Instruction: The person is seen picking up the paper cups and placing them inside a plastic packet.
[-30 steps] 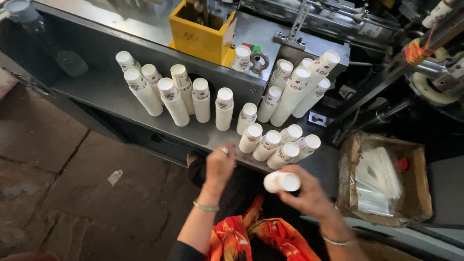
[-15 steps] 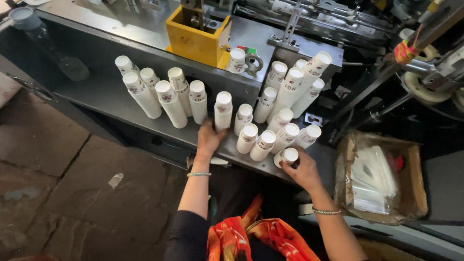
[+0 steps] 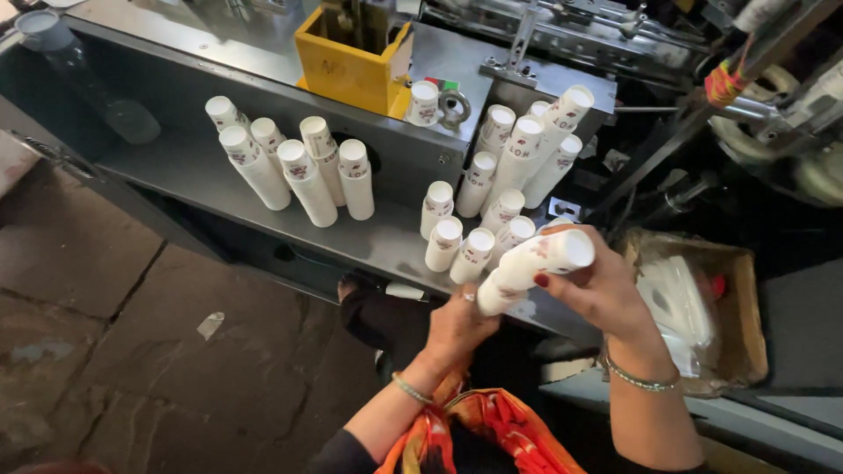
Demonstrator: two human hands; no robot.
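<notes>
A long stack of white paper cups (image 3: pixel 531 268) lies tilted between both my hands, above the near edge of the grey metal shelf (image 3: pixel 184 175). My right hand (image 3: pixel 601 285) grips its upper end, fingers wrapped round it. My left hand (image 3: pixel 461 325) holds the lower end from below. Just beyond the held stack stand three short cup stacks (image 3: pixel 474 246) on the shelf. Behind them, several taller stacks (image 3: pixel 527 149) lean against the machine. To the left, a separate group of several stacks (image 3: pixel 299 167) stands upright.
A yellow metal box (image 3: pixel 351 61) sits on the machine top, with a single cup (image 3: pixel 424 101) and a metal ring next to it. A cardboard box (image 3: pixel 702 307) holding clear plastic bags stands at the right. Stone floor lies at the left.
Both hands reached to the shelf, then drew back towards me. They now hold one long cup stack between them, where before my right hand held a short stack alone.
</notes>
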